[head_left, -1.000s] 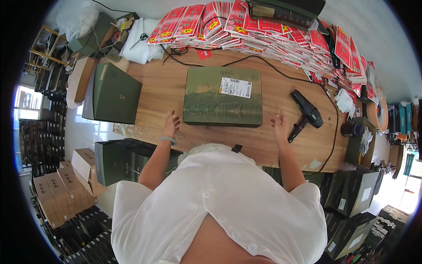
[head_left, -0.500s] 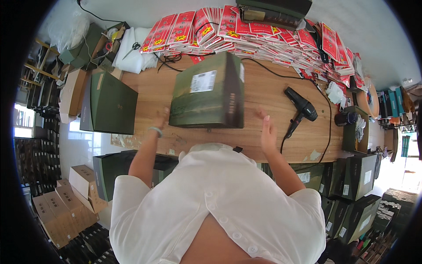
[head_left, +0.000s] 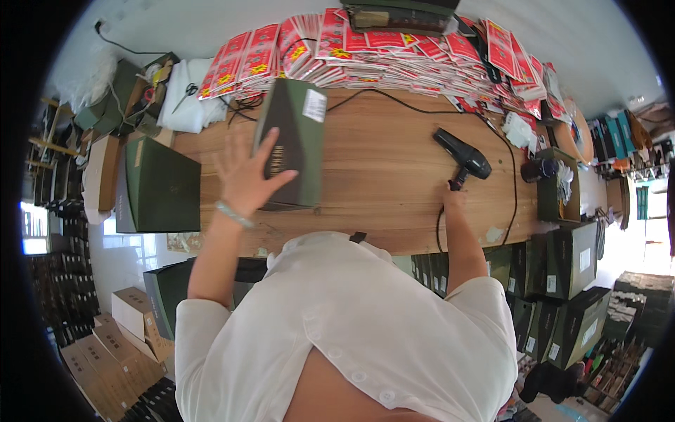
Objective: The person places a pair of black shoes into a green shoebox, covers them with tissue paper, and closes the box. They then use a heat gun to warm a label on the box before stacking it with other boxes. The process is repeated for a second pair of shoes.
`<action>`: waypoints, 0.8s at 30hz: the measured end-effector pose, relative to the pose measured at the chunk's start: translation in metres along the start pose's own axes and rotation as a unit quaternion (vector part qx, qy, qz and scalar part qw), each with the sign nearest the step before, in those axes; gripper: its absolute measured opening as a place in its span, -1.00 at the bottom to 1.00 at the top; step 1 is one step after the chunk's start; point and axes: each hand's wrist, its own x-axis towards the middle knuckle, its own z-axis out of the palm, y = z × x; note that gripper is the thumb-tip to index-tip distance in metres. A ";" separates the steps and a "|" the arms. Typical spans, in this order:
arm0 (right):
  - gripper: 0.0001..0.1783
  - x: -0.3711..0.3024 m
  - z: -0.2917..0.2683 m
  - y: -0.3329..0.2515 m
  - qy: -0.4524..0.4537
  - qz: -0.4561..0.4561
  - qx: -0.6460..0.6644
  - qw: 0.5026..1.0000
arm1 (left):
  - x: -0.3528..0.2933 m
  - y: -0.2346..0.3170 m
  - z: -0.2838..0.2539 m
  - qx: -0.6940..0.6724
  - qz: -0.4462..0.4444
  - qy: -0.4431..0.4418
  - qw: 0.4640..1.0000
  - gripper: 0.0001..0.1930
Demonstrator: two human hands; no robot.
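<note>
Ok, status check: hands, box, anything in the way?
Left hand spread at green box, contact unclear. Right hand at hair dryer handle. Box on table, label side facing right. Black cord right of hair dryer, possible snag.

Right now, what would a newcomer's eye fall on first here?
Most likely the long bank of red flat packets, the brightest colour, along the far edge of the wooden table. Next comes the dark green box standing left of the middle, with the left hand spread wide at it. Then the black hair dryer on the right, with the right hand at its handle.
</note>
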 end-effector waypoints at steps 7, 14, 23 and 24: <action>-0.39 0.050 0.009 0.015 -0.165 -0.053 0.230 0.958 | 0.003 -0.066 -0.027 -0.010 -0.130 -0.101 0.986 -0.22; -0.73 0.061 -0.015 -0.001 -0.485 0.019 0.522 0.701 | 0.009 0.001 -0.009 0.085 -0.209 -0.071 0.972 0.23; -0.61 -0.126 -0.126 -0.052 -0.388 -0.123 0.484 0.775 | -0.022 -0.010 0.002 0.087 -0.044 0.036 0.995 0.24; -0.58 -0.143 -0.143 -0.058 -0.385 -0.132 0.490 0.771 | -0.025 -0.013 0.002 0.085 -0.024 0.050 0.995 0.23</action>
